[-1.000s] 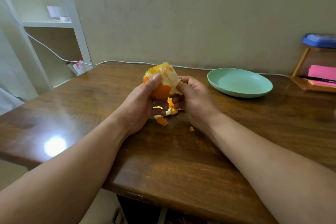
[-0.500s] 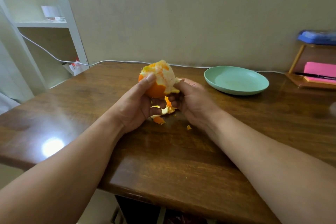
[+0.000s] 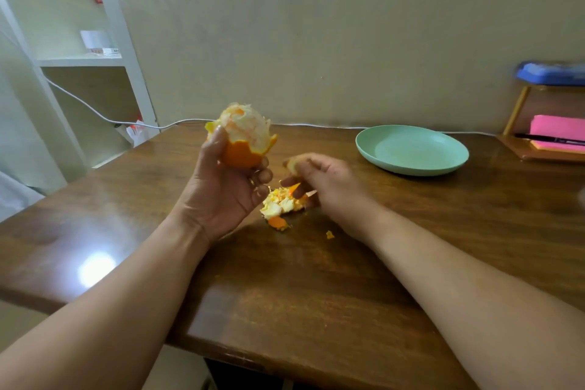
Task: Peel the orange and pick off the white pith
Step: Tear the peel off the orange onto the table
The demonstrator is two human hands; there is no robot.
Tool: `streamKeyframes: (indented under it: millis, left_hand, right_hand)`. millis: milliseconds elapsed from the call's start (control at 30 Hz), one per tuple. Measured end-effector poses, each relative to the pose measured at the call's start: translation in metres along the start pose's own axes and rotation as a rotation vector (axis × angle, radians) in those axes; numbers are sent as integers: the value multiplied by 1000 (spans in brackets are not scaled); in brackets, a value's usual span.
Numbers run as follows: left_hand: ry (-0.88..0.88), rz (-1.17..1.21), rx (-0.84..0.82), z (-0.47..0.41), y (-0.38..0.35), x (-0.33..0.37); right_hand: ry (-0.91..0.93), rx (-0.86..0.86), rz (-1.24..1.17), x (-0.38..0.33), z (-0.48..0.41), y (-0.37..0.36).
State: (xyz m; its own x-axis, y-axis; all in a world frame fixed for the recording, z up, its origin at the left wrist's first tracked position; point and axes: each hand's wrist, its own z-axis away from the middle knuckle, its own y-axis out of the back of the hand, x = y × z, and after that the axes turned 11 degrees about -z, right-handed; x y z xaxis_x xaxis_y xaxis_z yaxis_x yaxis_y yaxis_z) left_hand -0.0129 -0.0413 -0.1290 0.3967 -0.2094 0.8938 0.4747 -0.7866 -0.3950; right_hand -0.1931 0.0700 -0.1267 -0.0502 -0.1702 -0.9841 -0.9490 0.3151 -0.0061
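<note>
**Half-Peeled Orange Held Over a Wooden Desk**

A person at a brown wooden desk (image 3: 316,294) holds an orange (image 3: 243,136) in the left hand (image 3: 221,190), above the middle of the desk and towards its back edge. The fingers curl round the lower half of the fruit, where a ragged cup of orange rind remains, and the thumb presses up against its left side. The upper half is bare of rind and covered in white pith.

The right hand (image 3: 323,180) is just beside the fruit, lower and to its right, and does not touch it. Its thumb and forefinger pinch a pale strip of peel (image 3: 296,165), while the other fingers bend down over a heap of torn peel (image 3: 281,204). The hand is blurred, so the finer set of the fingers cannot be made out. The heap lies on the desktop near the middle, between the two hands, showing white and orange faces. A single small scrap (image 3: 330,234) lies on the wood just nearer the front edge.

A pale green plate (image 3: 411,149) sits near the back edge, to the right of the hands and well apart from the heap. At the back right corner a low wooden stand (image 3: 538,153) carries a pink notepad (image 3: 557,133) with a dark pen (image 3: 550,138) across it, under a blue object (image 3: 550,73) too blurred to name. A white cable (image 3: 190,121) runs along the back edge towards a white shelf unit (image 3: 79,60) past the left end.
</note>
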Motion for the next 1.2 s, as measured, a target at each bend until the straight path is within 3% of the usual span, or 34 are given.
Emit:
streamKeyframes:
  millis: [67, 133, 200, 333, 467, 700, 933, 1033, 1200]
  left_hand:
    - [10, -60, 42, -2, -3, -1]
    - [15, -117, 79, -3, -4, -1]
    - [22, -164, 114, -3, -4, -2]
    - [59, -240, 69, -2, -7, -6]
    - [91, -248, 33, 0, -13, -4]
    - [106, -331, 7, 1, -16, -7]
    - [103, -88, -41, 0, -13, -4]
    - [98, 5, 26, 3, -8, 0]
    - [77, -154, 201, -4, -10, -5]
  right_hand:
    - [82, -8, 339, 5, 0, -5]
    - [132, 13, 390, 3, -2, -8]
    - [154, 50, 254, 0, -3, -6]
    - [-31, -52, -194, -2, 0, -7]
    - [-59, -127, -315, 0, -1, -6]
    - [-120, -67, -326, -5, 1, -6]
    - [-152, -242, -563, -4, -2, 2]
    - [-133, -243, -391, -2, -3, 6]
    - [111, -44, 270, 3, -3, -1]
